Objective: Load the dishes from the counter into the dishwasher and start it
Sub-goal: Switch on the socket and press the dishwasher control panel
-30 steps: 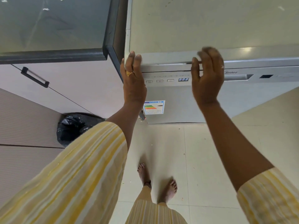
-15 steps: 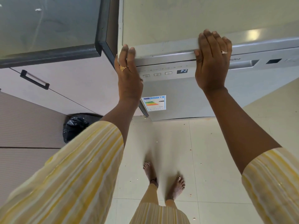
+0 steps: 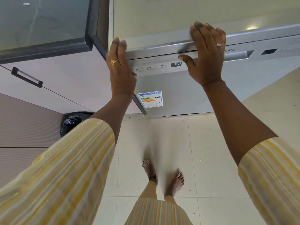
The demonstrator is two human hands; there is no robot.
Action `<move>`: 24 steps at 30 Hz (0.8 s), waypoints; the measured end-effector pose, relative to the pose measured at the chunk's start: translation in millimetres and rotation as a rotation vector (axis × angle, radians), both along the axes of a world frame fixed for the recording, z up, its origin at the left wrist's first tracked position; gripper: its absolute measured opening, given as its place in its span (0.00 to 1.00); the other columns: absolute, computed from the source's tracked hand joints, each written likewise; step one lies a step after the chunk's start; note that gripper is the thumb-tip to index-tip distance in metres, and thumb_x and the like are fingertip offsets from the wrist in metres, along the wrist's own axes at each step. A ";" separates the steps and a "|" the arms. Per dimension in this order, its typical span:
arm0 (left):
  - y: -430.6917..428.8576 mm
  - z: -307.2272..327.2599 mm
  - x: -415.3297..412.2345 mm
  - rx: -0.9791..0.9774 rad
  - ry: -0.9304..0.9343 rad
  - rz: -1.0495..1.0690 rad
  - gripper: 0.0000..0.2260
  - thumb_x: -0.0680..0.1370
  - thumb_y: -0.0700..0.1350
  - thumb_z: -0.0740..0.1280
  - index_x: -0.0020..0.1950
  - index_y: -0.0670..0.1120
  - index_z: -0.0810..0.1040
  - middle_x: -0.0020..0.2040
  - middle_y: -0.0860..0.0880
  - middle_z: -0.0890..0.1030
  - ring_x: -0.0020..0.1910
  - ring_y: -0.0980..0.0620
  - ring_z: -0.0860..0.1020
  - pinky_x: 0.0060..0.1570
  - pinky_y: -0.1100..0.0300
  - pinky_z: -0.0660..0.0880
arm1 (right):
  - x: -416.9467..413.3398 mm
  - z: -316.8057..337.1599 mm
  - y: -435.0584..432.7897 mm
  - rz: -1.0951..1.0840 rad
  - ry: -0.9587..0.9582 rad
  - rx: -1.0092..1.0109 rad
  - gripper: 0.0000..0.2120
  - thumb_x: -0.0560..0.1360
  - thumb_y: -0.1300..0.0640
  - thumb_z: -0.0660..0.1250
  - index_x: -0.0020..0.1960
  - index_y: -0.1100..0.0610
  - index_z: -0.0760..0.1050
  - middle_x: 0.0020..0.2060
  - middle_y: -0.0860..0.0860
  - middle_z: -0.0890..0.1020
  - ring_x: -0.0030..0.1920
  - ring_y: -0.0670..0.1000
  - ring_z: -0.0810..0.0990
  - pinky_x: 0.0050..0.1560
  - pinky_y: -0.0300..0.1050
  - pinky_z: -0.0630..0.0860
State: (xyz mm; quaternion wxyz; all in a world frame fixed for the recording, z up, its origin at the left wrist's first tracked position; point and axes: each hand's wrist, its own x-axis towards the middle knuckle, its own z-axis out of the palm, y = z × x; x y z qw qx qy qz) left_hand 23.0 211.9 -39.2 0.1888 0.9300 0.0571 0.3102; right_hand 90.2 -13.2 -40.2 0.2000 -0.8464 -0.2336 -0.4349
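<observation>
The dishwasher point(image 3: 259, 75) stands directly ahead of me, next to the dark-edged counter point(image 3: 45, 47), with its door point(image 3: 181, 95) upright and its display point(image 3: 176, 64) reading P2. I cannot tell whether the latch has caught. My left hand point(image 3: 121, 73) lies flat on the left end of the control strip, fingers straight and together, holding nothing. Its edge is just beside the row of buttons point(image 3: 151, 68). My right hand point(image 3: 207, 57) lies flat across the top lip of the door, fingers straight over the edge and thumb spread below, just beside the display. It also holds nothing. I judge the step in hand to be pressing the door home so the selected programme can run. Recommended: push with both palms evenly and square to the door, so that neither corner lags. Keep the thumb and left palm off the buttons so the setting is not altered, and confirm by feel that the latch engages. The handle recess point(image 3: 238, 55) lies to the right, unused.
</observation>
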 end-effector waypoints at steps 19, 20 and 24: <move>-4.7 7.0 -7.7 0.006 0.036 0.010 0.35 0.70 0.41 0.74 0.71 0.35 0.60 0.72 0.38 0.60 0.72 0.42 0.60 0.62 0.81 0.49 | -4.4 -2.1 -0.3 -0.146 0.002 -0.226 0.42 0.62 0.34 0.68 0.65 0.59 0.61 0.61 0.60 0.76 0.62 0.62 0.74 0.65 0.60 0.67; -4.0 7.5 -8.2 0.013 0.046 0.007 0.36 0.70 0.41 0.74 0.72 0.36 0.60 0.73 0.38 0.59 0.72 0.43 0.59 0.63 0.81 0.48 | -4.5 -2.2 -0.7 -0.148 -0.006 -0.207 0.42 0.63 0.34 0.68 0.65 0.61 0.65 0.61 0.59 0.76 0.62 0.62 0.75 0.64 0.60 0.68; -1.7 6.0 -8.4 0.043 0.044 -0.003 0.37 0.68 0.39 0.74 0.72 0.34 0.59 0.73 0.38 0.59 0.72 0.42 0.59 0.65 0.79 0.48 | -4.8 -4.9 2.1 -0.171 -0.002 -0.152 0.39 0.65 0.33 0.68 0.62 0.63 0.74 0.60 0.59 0.77 0.61 0.61 0.75 0.65 0.60 0.67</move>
